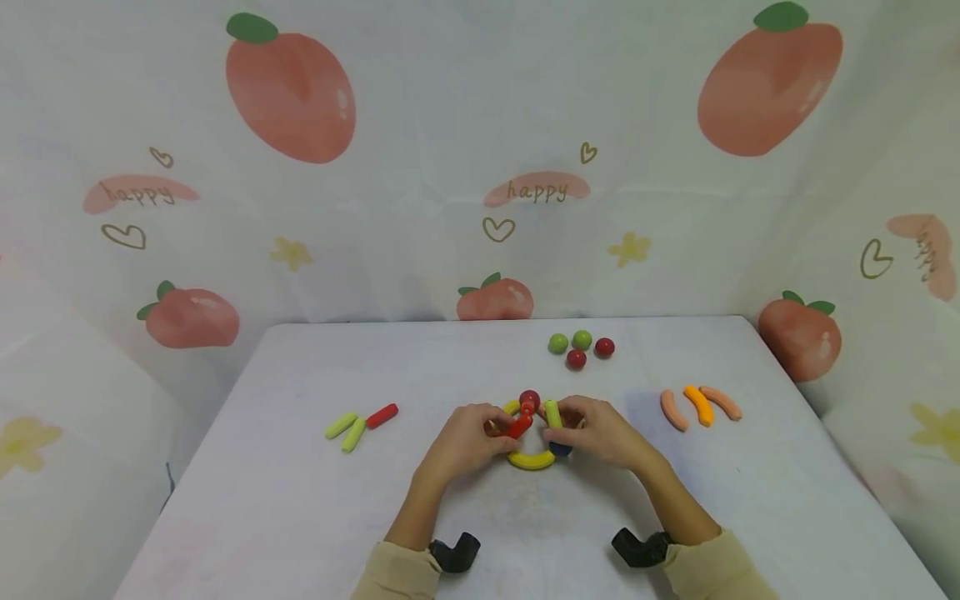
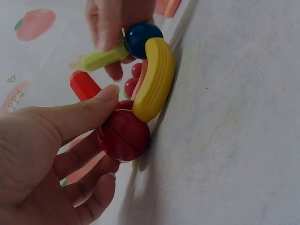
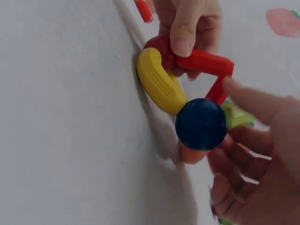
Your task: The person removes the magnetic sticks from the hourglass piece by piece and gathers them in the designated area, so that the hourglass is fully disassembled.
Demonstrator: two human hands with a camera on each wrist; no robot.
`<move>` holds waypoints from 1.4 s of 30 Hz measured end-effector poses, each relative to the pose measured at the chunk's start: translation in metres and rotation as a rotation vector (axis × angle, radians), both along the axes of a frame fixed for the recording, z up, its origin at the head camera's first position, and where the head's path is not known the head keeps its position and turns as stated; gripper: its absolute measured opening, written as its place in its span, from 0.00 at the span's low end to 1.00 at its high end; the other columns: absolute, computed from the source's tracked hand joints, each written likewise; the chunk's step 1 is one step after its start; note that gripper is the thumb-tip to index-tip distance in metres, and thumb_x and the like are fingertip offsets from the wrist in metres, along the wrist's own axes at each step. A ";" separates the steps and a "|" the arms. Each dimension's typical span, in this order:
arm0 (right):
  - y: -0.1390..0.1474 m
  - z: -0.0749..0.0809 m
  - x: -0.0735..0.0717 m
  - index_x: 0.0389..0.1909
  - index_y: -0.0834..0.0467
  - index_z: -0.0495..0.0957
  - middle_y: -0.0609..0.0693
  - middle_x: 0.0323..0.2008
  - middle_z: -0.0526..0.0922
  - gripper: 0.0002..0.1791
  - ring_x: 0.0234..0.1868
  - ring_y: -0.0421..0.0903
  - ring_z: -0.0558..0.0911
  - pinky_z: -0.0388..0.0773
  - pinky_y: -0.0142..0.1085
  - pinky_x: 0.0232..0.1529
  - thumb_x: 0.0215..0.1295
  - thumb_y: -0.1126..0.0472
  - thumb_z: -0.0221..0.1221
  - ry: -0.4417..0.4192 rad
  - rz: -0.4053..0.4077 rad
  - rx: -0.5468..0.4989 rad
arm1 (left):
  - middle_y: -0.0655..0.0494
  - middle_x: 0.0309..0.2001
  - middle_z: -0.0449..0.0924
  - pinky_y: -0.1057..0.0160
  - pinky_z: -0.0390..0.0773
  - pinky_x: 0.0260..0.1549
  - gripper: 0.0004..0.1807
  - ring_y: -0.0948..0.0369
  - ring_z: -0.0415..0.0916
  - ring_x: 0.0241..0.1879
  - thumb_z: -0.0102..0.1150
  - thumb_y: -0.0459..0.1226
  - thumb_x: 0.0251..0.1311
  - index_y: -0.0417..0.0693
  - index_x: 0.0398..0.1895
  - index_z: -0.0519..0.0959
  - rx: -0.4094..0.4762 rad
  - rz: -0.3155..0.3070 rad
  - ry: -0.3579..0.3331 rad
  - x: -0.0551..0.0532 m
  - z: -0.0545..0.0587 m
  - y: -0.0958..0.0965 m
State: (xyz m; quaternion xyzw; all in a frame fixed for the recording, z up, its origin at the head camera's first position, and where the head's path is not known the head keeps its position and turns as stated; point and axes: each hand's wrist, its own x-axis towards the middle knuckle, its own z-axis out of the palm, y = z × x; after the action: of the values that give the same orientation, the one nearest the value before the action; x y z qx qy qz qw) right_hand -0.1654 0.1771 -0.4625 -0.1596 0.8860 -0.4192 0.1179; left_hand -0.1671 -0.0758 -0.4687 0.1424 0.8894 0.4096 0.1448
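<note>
L hand (image 1: 474,433) has thumb & fingers pinched on the low end of a red stick (image 1: 519,427), right by the near-L red ball (image 2: 124,136); R hand (image 1: 600,429) pinches a lt-green stick (image 1: 553,412) whose low end is at the blue ball (image 3: 201,124). Both grips narrow, other fingers loosely bent. The build sits mid-table (image 1: 300,500) btwn the hands: a rough ring w/ a yellow curved pc (image 1: 531,461) at the near side, joining the near-L red ball & blue ball, plus a far red ball (image 1: 529,397) w/ a 2nd red stick (image 3: 216,90) rising from it. The two red sticks lean up & meet at their tips. Step in hand, prob: standing the 3rd upright on the blue ball so it leans in w/ the red pair. Next move, I'd say, calls for tipping the green stick's top inward to the red tips while L hand steadies its side; too hard a push might pop the joint. Can't tell if green touches red yet. Spares lie apart: loose sticks (image 1: 355,435) on the L, loose balls (image 1: 582,340) at the back, loose curved pcs (image 1: 698,406) on the R.
</note>
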 end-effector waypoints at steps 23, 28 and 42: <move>-0.025 -0.017 -0.015 0.57 0.54 0.80 0.48 0.55 0.83 0.18 0.55 0.47 0.80 0.79 0.47 0.65 0.67 0.66 0.65 0.184 0.108 -0.092 | 0.63 0.41 0.85 0.58 0.84 0.48 0.14 0.61 0.80 0.44 0.67 0.48 0.65 0.58 0.51 0.81 0.046 0.069 0.003 0.001 0.001 -0.009; -0.024 -0.017 -0.013 0.58 0.54 0.79 0.48 0.56 0.83 0.19 0.56 0.47 0.79 0.77 0.51 0.65 0.67 0.65 0.65 0.159 0.090 -0.109 | 0.60 0.45 0.84 0.56 0.85 0.49 0.19 0.60 0.77 0.48 0.69 0.48 0.62 0.56 0.55 0.82 -0.071 0.201 0.048 0.002 0.012 -0.033; -0.004 -0.014 -0.007 0.61 0.52 0.77 0.49 0.52 0.78 0.29 0.45 0.46 0.76 0.78 0.30 0.42 0.60 0.52 0.72 0.046 0.002 -0.107 | 0.53 0.34 0.82 0.57 0.84 0.38 0.14 0.56 0.75 0.40 0.76 0.37 0.53 0.46 0.42 0.86 -0.522 0.261 0.108 0.023 0.025 -0.119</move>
State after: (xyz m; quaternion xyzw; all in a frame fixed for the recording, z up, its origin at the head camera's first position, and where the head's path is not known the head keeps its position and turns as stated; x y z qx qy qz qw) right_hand -0.1729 0.1731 -0.4768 -0.1761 0.8645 -0.4622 0.0891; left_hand -0.1443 -0.1947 -0.4434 0.0063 0.9818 0.1742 0.0750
